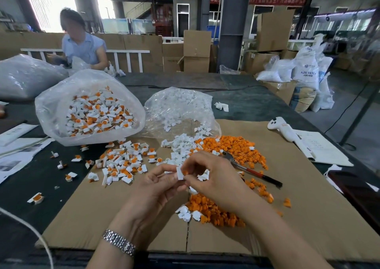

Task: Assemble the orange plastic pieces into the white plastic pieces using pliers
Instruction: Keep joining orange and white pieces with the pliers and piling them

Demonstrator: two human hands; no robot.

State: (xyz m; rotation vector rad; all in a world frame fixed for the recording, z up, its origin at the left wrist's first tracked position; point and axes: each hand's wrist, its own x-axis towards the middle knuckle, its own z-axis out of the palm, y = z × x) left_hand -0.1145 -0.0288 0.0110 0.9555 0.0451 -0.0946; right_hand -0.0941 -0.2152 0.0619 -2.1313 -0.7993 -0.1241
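My left hand (158, 184) pinches a white plastic piece (180, 173) above the cardboard sheet (102, 217). My right hand (213, 176) meets it from the right, fingers pinching an orange piece (185, 172) against the white one. The pliers (250, 170), with a red and black handle, lie on the cardboard beyond my right hand, untouched. Loose orange pieces (238, 147) are heaped past the pliers, and another heap of orange pieces (211, 209) lies under my right wrist. Loose white pieces (183, 147) spill from a clear bag.
Assembled orange-and-white pieces (123, 161) are scattered to the left and fill an open plastic bag (90, 112). A clear bag of white pieces (181, 108) lies behind. A white handheld device (283, 129) and papers (320, 147) lie to the right. Another person (82, 44) works at the far left.
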